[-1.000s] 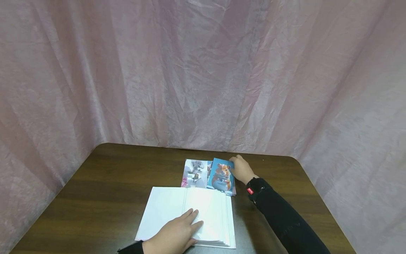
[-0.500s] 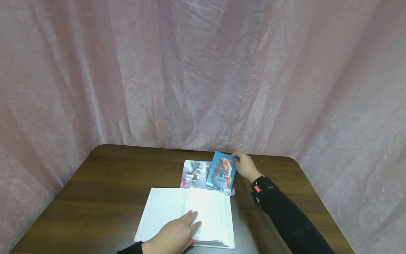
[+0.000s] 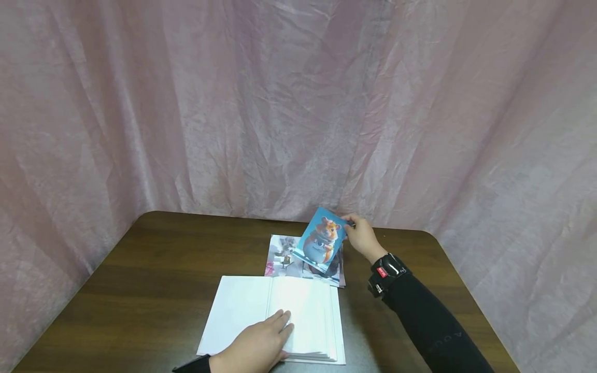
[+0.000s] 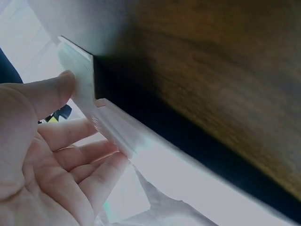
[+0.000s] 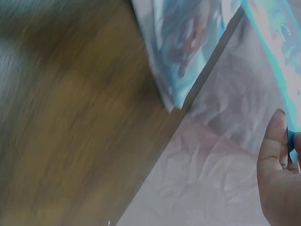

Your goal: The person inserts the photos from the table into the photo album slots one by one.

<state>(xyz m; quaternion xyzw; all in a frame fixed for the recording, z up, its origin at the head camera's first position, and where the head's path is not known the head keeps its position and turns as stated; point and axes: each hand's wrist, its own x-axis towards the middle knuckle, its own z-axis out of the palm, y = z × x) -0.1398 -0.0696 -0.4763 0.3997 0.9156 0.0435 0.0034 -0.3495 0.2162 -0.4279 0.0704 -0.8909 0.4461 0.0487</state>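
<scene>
From the head view, the open white album [image 3: 272, 316] lies on the dark wooden surface [image 3: 154, 259] nearest the person, and the left hand [image 3: 255, 346] rests flat on its right-hand page, fingers straight and gripping nothing. Beyond the album's far edge sits a small stack of photos [image 3: 284, 256], and above that stack the right hand [image 3: 361, 239] pinches the hamster photo [image 3: 321, 240] by its upper right corner, lifted clear and tilted, its long axis running from upper right down to lower left toward the album. The right hand is thus the nearer one to the photo; the album lies toward the person from it. In the left wrist view, the left hand [image 4: 51, 160] lies open with the thumb against the album's page edges [image 4: 110, 127]. In the right wrist view, blurred, fingertips [image 5: 277, 141] hold the edge of the hamster photo [image 5: 277, 33], with the stack of photos [image 5: 188, 42] below on the surface [image 5: 70, 132].
</scene>
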